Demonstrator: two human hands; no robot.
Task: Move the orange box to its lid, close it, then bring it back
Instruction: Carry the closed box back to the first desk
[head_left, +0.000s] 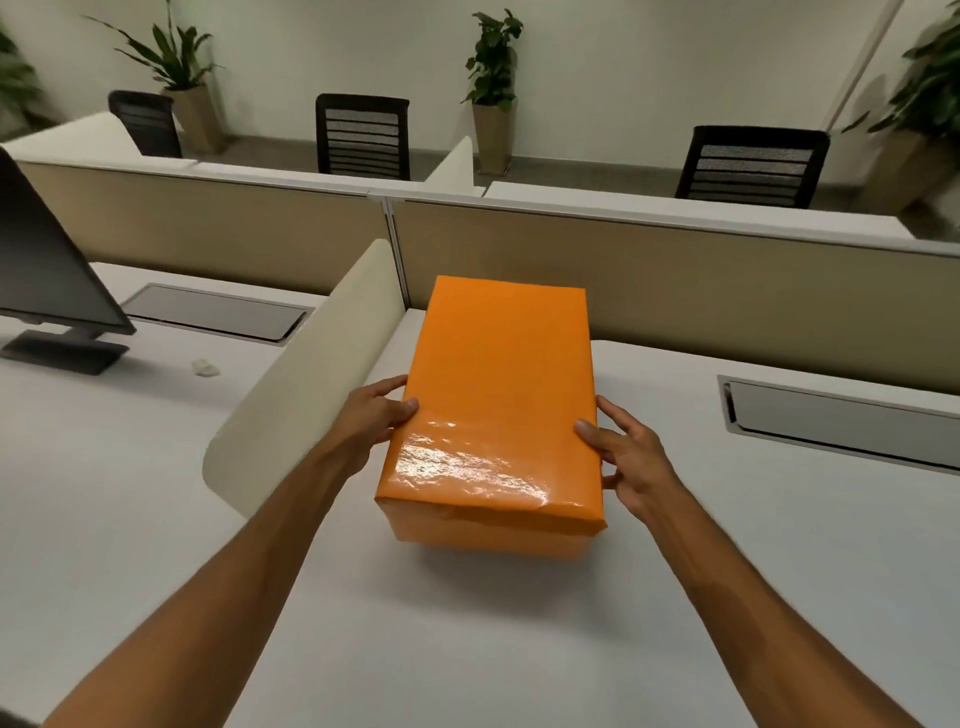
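Note:
The orange box (498, 405) is in the middle of the view over the white desk (467, 623), with its glossy orange lid on top and closed. My left hand (374, 410) grips its left side, thumb on the top edge. On the opposite side my right hand (623, 457) holds the box, thumb on the top edge and fingers down the side. Whether the box rests on the desk or is held just above it, I cannot tell.
A curved cream divider (311, 374) stands just left of the box. A beige partition (675, 291) runs behind it. A monitor (47, 260) stands at the far left, near a crumpled scrap (206, 368). A grey cable hatch (841, 423) lies at right.

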